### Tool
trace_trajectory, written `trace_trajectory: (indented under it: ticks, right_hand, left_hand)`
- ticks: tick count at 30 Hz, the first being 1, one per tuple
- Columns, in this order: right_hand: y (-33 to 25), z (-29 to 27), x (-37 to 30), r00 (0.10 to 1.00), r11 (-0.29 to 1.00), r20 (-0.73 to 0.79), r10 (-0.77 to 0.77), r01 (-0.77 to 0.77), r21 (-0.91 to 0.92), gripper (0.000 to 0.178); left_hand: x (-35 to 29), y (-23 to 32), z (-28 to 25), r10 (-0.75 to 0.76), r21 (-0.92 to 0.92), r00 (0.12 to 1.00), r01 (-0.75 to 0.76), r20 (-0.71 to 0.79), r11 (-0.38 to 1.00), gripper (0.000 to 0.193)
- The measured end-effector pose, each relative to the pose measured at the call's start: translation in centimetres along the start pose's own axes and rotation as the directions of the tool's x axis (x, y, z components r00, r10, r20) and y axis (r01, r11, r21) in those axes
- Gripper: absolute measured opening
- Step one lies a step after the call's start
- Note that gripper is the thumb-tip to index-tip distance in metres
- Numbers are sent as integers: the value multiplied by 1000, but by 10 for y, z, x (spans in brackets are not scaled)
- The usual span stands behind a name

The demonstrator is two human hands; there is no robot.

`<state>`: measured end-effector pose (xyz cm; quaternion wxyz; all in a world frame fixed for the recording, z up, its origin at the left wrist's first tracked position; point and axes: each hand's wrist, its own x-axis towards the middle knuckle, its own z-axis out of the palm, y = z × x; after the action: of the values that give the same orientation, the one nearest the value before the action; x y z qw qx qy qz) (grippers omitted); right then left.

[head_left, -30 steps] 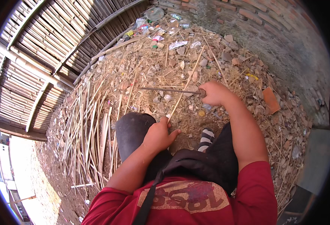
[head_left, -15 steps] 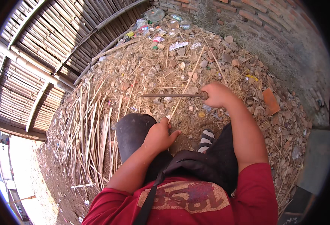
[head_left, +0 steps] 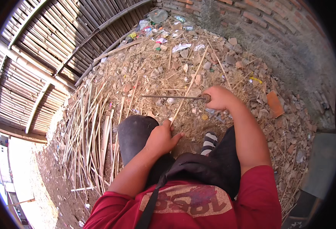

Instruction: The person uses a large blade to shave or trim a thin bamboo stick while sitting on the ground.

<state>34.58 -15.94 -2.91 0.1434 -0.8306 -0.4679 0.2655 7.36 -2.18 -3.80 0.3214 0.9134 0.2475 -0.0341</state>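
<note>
Have brought the long knife (head_left: 168, 97) slightly nearer since one second ago. Holding the thin pale strip (head_left: 193, 79) firmly in the curled left hand (head_left: 163, 138), with outstretched thumb, just beside the bent knee (head_left: 133, 133). Gripping the knife by its handle in the closed right hand (head_left: 220, 97), pointing the blade leftward across the strip; cannot tell if touching it. Seeing loose strips (head_left: 106, 133) at the left, dry straw (head_left: 164, 80) and rubble (head_left: 230, 60) ahead, then scattered litter (head_left: 181, 47), and lastly a bamboo wall (head_left: 106, 15) left, a brick wall (head_left: 267, 42) right.
</note>
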Motion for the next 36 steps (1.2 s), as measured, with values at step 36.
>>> trace_trajectory:
  ticks: [36]
  right_hand:
    - [-8, -1, -1, 996, 996, -92, 14, -22, -83, 26]
  left_hand:
    - [2, -1, 1, -2, -2, 1000, 2, -2, 1000, 50]
